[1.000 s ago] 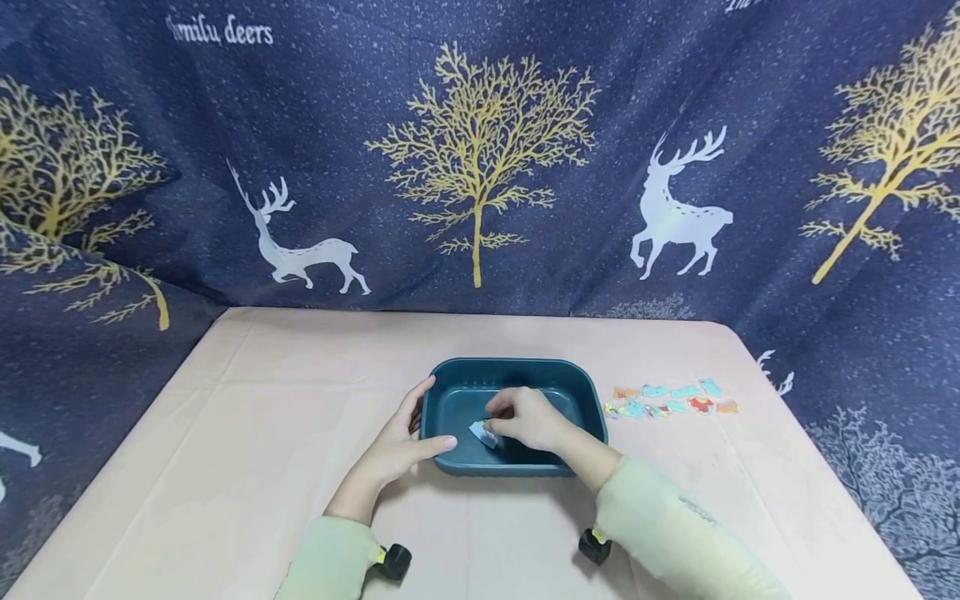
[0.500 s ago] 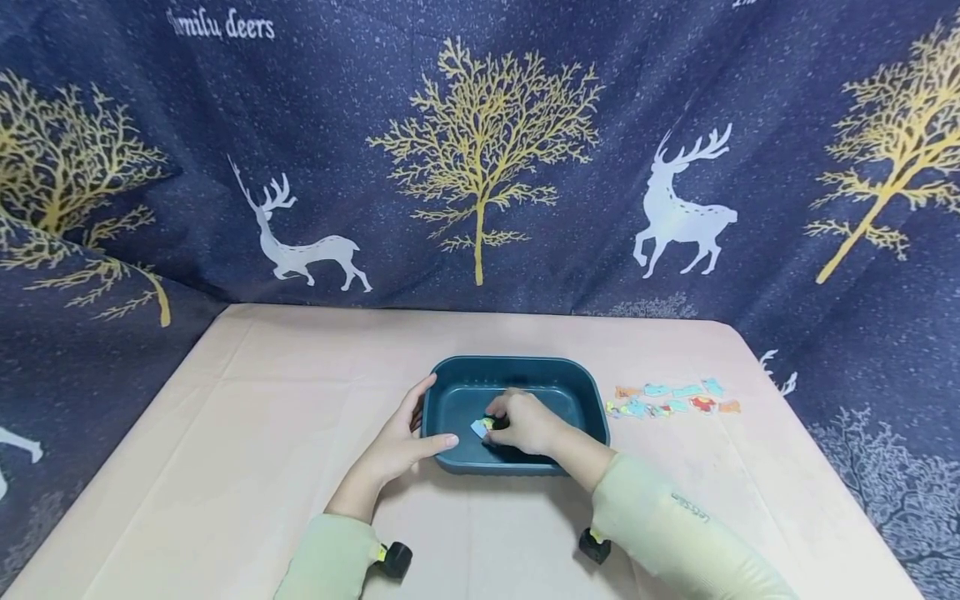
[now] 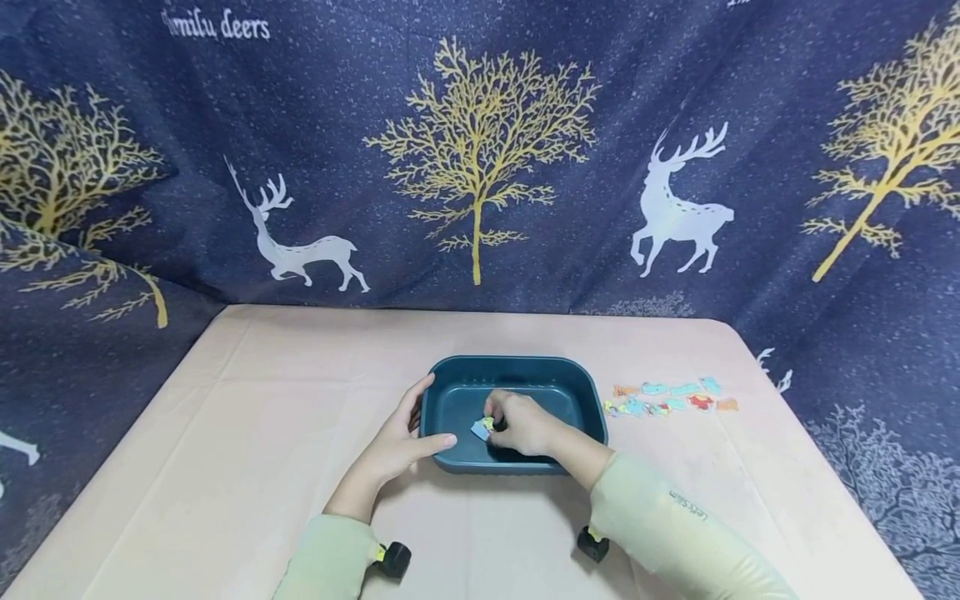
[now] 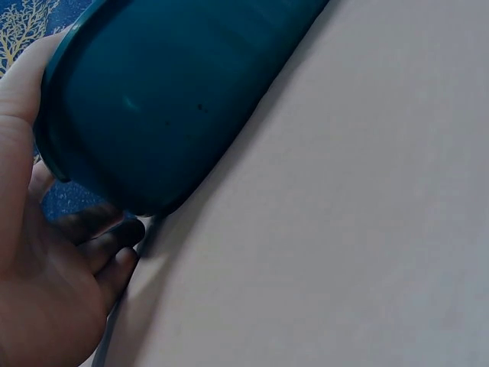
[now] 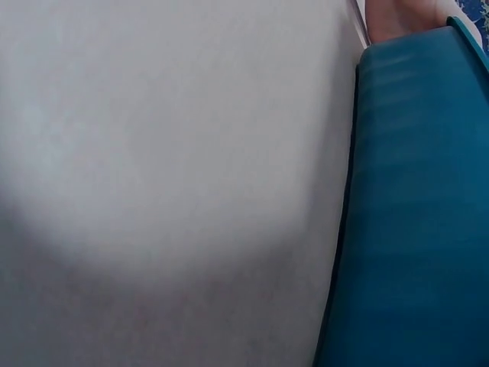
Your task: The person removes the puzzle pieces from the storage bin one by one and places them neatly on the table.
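Observation:
A dark teal plastic bin (image 3: 517,468) stands on the cloth-covered table. At its left end my left hand (image 3: 393,446) grips it, thumb over the rim and fingers along the outside; the left wrist view shows the palm (image 4: 50,298) by the bin's outer wall (image 4: 176,92). Inside the bin, my right hand (image 3: 528,425) pinches a small flat cut-out piece (image 3: 482,428), light blue with some yellow, between thumb and fingers. Part of the piece is hidden by the fingertips. In the right wrist view only the bin's side (image 5: 420,191) and part of the left hand (image 5: 401,17) appear.
To the right of the bin lie several small flat coloured cut-outs in two rows, among them a red one (image 3: 701,402) and an orange one (image 3: 727,405). A pale pink cloth (image 3: 225,450) covers the table. Behind it hangs a dark blue curtain (image 3: 420,75) with deer and trees.
The piece in my right fingers has turned, and its yellow part now shows. My right hand has shifted slightly left. The left hand keeps its place on the bin.

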`<state>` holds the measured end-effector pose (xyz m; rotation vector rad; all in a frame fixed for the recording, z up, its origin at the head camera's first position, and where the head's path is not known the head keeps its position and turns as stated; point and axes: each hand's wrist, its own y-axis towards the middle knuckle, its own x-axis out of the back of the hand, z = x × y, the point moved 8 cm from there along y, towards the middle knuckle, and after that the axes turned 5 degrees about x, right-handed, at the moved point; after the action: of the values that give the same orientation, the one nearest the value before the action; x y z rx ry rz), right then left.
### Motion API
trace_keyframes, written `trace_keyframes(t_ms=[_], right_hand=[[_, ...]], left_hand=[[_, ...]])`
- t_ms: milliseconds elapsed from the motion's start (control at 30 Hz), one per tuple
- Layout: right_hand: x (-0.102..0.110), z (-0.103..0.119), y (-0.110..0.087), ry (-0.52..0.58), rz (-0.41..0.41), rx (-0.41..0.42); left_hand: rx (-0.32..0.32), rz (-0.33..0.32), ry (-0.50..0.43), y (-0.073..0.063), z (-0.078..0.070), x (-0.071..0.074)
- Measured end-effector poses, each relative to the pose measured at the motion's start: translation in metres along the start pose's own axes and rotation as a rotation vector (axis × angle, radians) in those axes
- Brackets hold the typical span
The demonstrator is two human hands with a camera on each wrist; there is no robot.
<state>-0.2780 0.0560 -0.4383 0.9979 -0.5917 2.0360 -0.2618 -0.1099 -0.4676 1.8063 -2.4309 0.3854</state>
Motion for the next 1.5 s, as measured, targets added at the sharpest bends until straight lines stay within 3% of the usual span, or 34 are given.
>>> trace_keyframes(t_ms=[167, 367, 600, 967, 1500], right_hand=[[0.001, 0.002, -0.001, 0.045, 0.013, 0.033], [0.013, 0.001, -0.006, 0.111, -0.043, 0.067], [0.022, -0.005, -0.014, 0.226, -0.075, 0.057], [0.037, -0.012, -0.028, 0.315, -0.148, 0.037], [0.074, -0.035, -0.056, 0.421, -0.335, -0.005]], left_hand=[[0.002, 0.001, -0.004, 0.0, -0.001, 0.0], [-0.002, 0.004, -0.01, 0.001, -0.001, 0.0], [-0.008, 0.002, -0.01, 0.002, 0.001, 0.0], [0.007, -0.009, 0.006, -0.001, -0.001, 0.0], [0.003, -0.02, 0.008, -0.001, 0.0, -0.001]])
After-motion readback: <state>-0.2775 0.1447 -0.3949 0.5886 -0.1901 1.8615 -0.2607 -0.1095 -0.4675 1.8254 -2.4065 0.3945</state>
